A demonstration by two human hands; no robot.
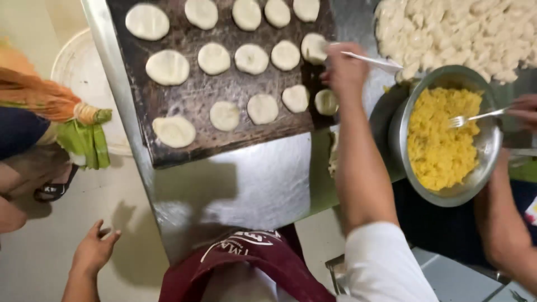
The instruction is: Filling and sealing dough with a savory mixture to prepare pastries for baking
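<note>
My right hand is closed on a thin white utensil, over the dark tray edge beside a flattened dough disc. My left hand hangs open, empty, off the steel table. Another person's hand holds a fork in the bowl of yellow filling.

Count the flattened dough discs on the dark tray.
15 dough discs on the dark tray, three rows of five: top row cut by the frame's edge, middle row ending at the right hand gripping a white utensil, bottom row nearest. More may lie outside the frame.
</note>
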